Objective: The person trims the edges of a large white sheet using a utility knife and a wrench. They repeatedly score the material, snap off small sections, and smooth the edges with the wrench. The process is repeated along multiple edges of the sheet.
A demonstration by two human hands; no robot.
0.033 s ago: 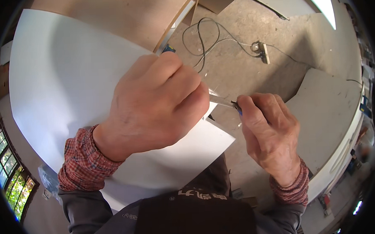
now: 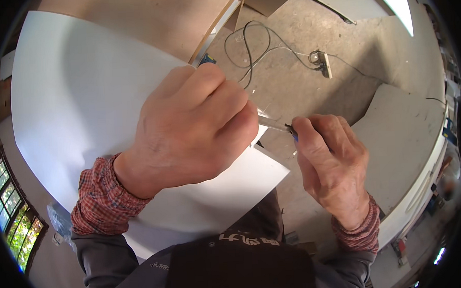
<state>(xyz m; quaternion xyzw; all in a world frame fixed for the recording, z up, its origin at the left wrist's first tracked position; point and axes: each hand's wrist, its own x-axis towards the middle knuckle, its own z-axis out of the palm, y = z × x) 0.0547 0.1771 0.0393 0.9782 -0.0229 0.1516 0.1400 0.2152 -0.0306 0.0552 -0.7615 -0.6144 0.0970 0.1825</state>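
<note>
My left hand (image 2: 188, 128) is closed in a fist in front of a large white panel (image 2: 79, 89), its knuckles toward me. From behind its fingers a thin, pale, shiny strip (image 2: 272, 123) runs across to my right hand (image 2: 331, 160). The strip's left end is hidden by my left hand. At its right end sits a small black-and-blue piece (image 2: 293, 132), pinched between my right thumb and fingers. Most of that piece is hidden in my grip, so its kind is unclear. Both hands are held above the white panel's right-hand corner and the floor.
A brown board (image 2: 132, 19) lies beyond the white panel. On the concrete floor, a looped dark cable (image 2: 249, 50) leads to a power strip (image 2: 325, 67). A large grey sheet (image 2: 402, 141) lies to the right. A barred window (image 2: 9, 200) is at the left.
</note>
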